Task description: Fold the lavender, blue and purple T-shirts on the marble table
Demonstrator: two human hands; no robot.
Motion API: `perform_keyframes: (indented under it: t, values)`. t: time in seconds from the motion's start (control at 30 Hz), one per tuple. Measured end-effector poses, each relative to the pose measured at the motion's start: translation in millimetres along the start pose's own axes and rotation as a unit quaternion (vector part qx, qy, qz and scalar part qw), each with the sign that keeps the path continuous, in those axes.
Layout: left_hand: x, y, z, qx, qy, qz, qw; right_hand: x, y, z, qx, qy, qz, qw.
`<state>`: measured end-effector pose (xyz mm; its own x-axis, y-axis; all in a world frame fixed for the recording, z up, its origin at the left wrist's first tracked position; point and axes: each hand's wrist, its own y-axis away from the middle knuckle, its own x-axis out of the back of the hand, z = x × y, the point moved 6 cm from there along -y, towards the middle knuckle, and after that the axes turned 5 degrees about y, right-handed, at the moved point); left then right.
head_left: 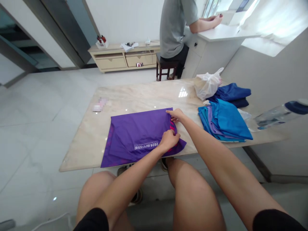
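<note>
A purple shirt (134,130) lies spread and partly folded on the marble-look table (79,138). White marathon lettering shows upside down near its front edge, and a pink-red patterned strip shows at its right side. My left hand (169,140) is closed on the cloth at the right side, near the front. Farther back, my right hand (177,115) pinches the shirt's back right corner, with its index finger along the edge. Some fingertips of both hands are hidden by cloth or by the hand itself.
Right of the shirt lies a stack of folded blue clothes (228,118), with dark blue cloth (232,92) and a white plastic bag (208,85) behind. A clear bottle (276,115) stands far right. A person (173,30) sits at a white counter (225,33).
</note>
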<state>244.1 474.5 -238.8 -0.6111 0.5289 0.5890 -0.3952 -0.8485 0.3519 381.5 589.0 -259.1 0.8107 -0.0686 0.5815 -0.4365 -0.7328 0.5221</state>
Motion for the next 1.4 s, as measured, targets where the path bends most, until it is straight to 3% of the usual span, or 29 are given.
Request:
perform_keyframes:
  t: [0.23,0.4,0.57,0.7,0.83,0.97,1.1,1.27,1.4]
  values:
    - [38.2,43.2,-3.9,-0.024,0.122,0.066,0.990,-6.1,17.7,-23.0,0.046,0.074,0.067,0.994]
    - [85.8,76.5,-32.1,-0.011,0.197,0.110,0.974,-19.5,57.2,-85.1,0.127,0.129,0.101,0.978]
    - [125.8,107.3,-94.3,0.042,0.287,0.140,0.947,-77.6,101.5,-157.7,0.208,0.224,0.086,0.948]
    - [154.0,127.4,-139.4,0.065,0.340,0.162,0.924,-134.4,121.2,-189.8,0.241,0.273,0.070,0.929]
    - [177.7,139.9,-169.3,0.084,0.276,0.171,0.942,-179.9,123.4,-203.8,0.245,0.294,0.045,0.923]
    - [194.0,156.0,-180.8,0.119,0.074,0.189,0.972,-210.5,118.2,-207.7,0.235,0.292,0.023,0.927]
    - [202.4,167.7,-179.1,0.160,-0.093,0.171,0.968,-234.6,113.9,-204.3,0.219,0.255,-0.014,0.942]
    - [202.7,166.0,-188.7,0.201,-0.122,0.108,0.966,-256.0,106.3,-199.9,0.186,0.212,-0.084,0.956]
    - [198.4,163.5,-200.0,0.211,-0.138,0.083,0.964,-257.9,94.3,-203.3,0.239,0.212,-0.100,0.942]
